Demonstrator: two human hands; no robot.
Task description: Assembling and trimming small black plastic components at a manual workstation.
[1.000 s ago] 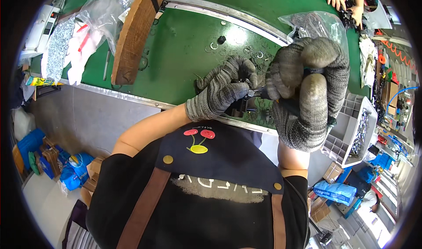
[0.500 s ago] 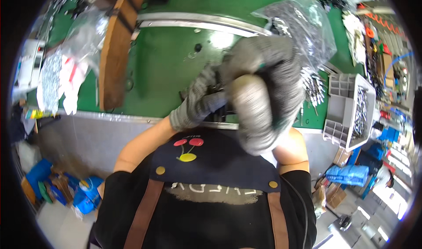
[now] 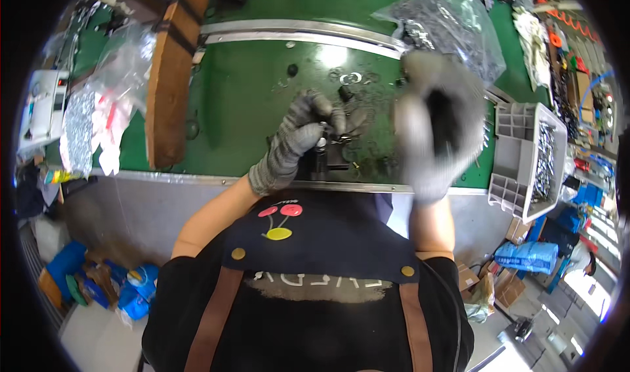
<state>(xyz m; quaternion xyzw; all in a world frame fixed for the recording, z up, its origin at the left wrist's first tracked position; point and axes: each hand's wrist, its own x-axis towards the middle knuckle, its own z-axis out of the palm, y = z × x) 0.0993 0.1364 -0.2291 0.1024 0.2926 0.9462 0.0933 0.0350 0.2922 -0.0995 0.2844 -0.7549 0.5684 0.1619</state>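
Note:
My left hand, in a grey knit glove, is closed with thumb and fingers pinched around a small shiny metal part. That part is at the top of a small dark fixture by the table's near edge. My right hand, gloved too, is off to the right above the green table, next to some slim metal pieces that it mostly covers. Motion smears its fingers, so whether it holds anything is unclear. Several small dark rings and a black cylindrical piece lie beyond my left hand.
A grey compartment bin with metal pieces stands at the right. Behind my right hand lies a clear plastic bag of dark parts. A wooden beam rises on the left; a metal rail crosses the table.
My right hand has swung right, away from my left hand, uncovering the fixture and the scattered rings. My left hand has stayed near the fixture, its fingers shifting slightly.

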